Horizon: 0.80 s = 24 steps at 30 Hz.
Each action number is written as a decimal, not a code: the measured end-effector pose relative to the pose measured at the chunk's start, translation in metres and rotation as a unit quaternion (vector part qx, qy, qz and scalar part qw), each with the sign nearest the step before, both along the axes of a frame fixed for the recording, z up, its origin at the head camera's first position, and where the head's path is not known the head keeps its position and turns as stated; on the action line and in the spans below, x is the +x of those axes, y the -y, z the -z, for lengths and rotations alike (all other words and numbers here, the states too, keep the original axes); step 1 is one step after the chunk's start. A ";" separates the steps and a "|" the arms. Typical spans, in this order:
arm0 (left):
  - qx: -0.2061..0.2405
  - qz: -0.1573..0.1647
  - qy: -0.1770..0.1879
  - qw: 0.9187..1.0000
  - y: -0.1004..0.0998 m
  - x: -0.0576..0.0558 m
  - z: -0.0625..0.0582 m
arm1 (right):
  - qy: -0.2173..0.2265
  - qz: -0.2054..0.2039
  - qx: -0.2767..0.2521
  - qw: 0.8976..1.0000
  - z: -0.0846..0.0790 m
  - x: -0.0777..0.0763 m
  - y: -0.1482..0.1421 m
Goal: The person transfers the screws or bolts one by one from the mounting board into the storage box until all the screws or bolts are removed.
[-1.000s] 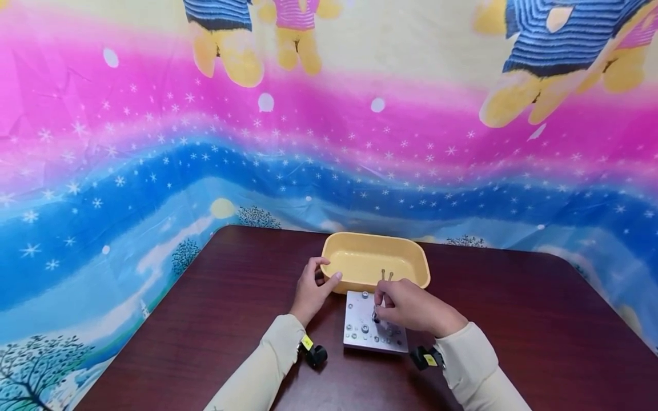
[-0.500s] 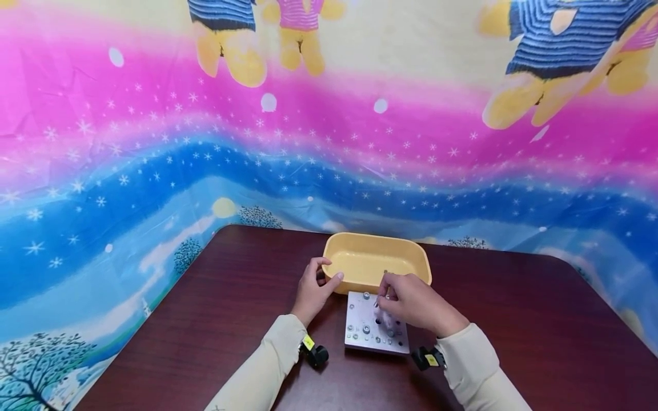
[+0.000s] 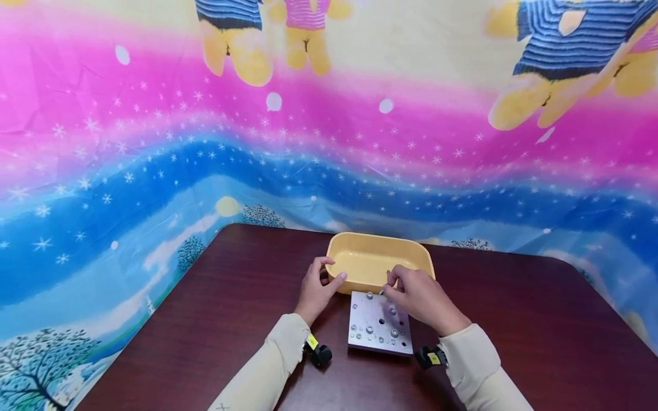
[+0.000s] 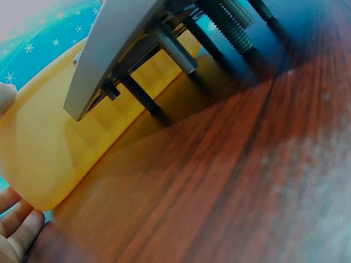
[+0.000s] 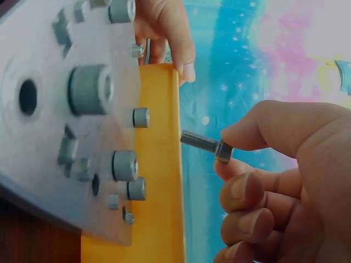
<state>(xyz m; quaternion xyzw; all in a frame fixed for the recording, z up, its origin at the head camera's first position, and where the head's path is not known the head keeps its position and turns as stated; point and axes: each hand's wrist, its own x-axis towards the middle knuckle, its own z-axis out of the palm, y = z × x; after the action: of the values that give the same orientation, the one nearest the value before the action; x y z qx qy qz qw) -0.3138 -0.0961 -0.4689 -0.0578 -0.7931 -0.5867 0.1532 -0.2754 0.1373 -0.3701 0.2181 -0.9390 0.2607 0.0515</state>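
Observation:
My left hand [image 3: 315,292] grips the left end of a yellow plastic tray [image 3: 360,264], thumb on the near rim and fingers at the end. My right hand [image 3: 425,298] pinches a small socket-head bolt [image 5: 204,143] by its head between thumb and index finger; the other fingers are curled. Just in front of the tray is a metal plate [image 3: 366,315] bearing several bolts and some open holes. The right hand hovers over the plate's far right corner. In the left wrist view, threaded bolt shanks [image 4: 230,33] stick out below the plate.
Everything stands on a dark red-brown wooden table [image 3: 247,285]. Behind its far edge hangs a printed cloth [image 3: 329,142] with snowflakes and bears. Each wrist carries a small black camera; one camera [image 3: 321,355] sits near the plate's left side.
My right hand has lifted from the middle of the plate and moved away toward the tray, uncovering a hole and a bolt. The left hand keeps its grip on the tray.

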 end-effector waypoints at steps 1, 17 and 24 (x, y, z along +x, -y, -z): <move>-0.001 0.000 0.000 1.000 0.000 0.000 0.000 | 0.002 0.006 0.001 1.000 0.000 -0.001 0.000; 0.004 -0.002 -0.005 1.000 -0.005 -0.001 0.002 | -0.016 0.031 -0.047 0.998 0.007 -0.026 -0.021; 0.007 0.000 -0.006 1.000 0.001 0.001 0.000 | 0.000 0.037 -0.048 0.998 0.015 -0.040 -0.022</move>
<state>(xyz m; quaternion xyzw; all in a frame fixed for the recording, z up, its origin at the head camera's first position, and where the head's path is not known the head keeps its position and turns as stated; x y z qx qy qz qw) -0.3132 -0.0970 -0.4685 -0.0602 -0.7879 -0.5921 0.1580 -0.3151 0.1593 -0.3849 0.1806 -0.9328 0.3035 0.0719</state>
